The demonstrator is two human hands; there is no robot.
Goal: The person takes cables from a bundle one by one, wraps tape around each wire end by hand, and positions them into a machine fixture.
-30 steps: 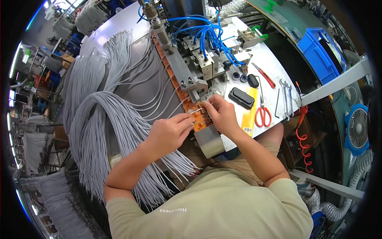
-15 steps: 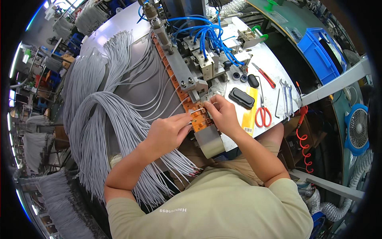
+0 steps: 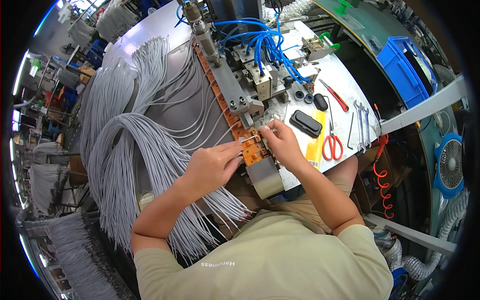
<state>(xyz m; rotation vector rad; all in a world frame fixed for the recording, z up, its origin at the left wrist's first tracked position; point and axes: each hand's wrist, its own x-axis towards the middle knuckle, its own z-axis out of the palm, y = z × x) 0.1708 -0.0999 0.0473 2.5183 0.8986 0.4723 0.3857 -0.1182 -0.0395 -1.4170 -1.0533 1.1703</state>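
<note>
At the near end of the long orange fixture strip (image 3: 254, 151), just up toward twelve o'clock from the middle of the view, the two bare hands meet, their fingertips near each other without touching. The strip itself runs away from them toward eleven o'clock, beneath the machine's grey metal bar (image 3: 226, 90).

The left hand (image 3: 207, 170) comes in from eight o'clock, palm down, fingers drawn together and nearly straight, with the thumb tucked low. Its fingertips are at the strip's left edge, where a thin pale cable end (image 3: 250, 138) lies slantwise over the orange. Its underside is hidden, so I cannot tell whether thumb and finger are closed on the cable.

The right hand (image 3: 284, 145) comes in from four o'clock, half curled, thumb and forefinger brought close together at the strip's right edge, by the far tip of that cable end. Whether it pinches anything is too small to make out.

At ten o'clock from the left hand, a thick bundle of grey cables (image 3: 142, 132) arches over and down, passing beside the left forearm; single strands run to the strip. At five o'clock from the fingertips sits a smooth metal block (image 3: 265, 178).

From the right hand, a black case (image 3: 305, 123) lies at two o'clock, red-handled scissors (image 3: 332, 148) at three, and a red utility knife (image 3: 336, 97) farther off at two.
</note>
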